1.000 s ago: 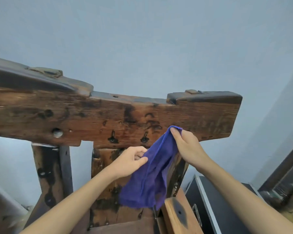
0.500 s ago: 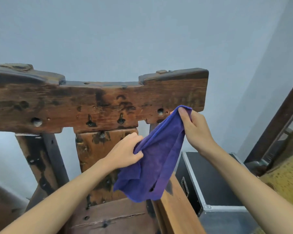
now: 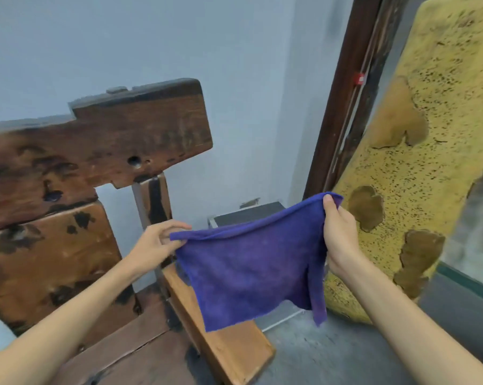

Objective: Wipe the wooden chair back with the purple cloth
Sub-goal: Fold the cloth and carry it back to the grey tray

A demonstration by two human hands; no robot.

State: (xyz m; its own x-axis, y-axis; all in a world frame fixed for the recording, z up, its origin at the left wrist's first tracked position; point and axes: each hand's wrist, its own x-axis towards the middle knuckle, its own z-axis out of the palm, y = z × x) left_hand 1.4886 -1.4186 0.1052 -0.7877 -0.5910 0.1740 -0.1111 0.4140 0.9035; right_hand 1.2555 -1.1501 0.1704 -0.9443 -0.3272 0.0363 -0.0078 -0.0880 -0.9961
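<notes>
Wooden chair back (image 3: 95,151) is taking up the whole left half of the frame, a chunky dark top rail with knot holes and black stains, sitting over a lighter centre slat (image 3: 48,259) and a narrow upright post (image 3: 154,201) on its right end. Pale blue-grey wall (image 3: 123,37) is filling the upper left behind it. Over on the right edge a big yellow speckled slab (image 3: 429,134) with brown patches is leaning beside a dark brown door frame (image 3: 343,101).

Purple cloth (image 3: 251,270) is hanging spread out in the lower middle of the frame, held up in the air to the right of the chair back and not touching it, with its bottom edge dangling in front of the lighter wooden armrest (image 3: 229,345). Behind its top edge a black case with a metal rim (image 3: 243,215) is peeking out on the grey floor (image 3: 332,354).

Left hand (image 3: 154,243) is pinching the cloth's left corner between thumb and fingertips, other fingers loosely curled. Right hand (image 3: 339,234) is gripping the upper right corner, fingers wrapped around the bunched fabric with the thumb on top, a bit higher than the left one.
</notes>
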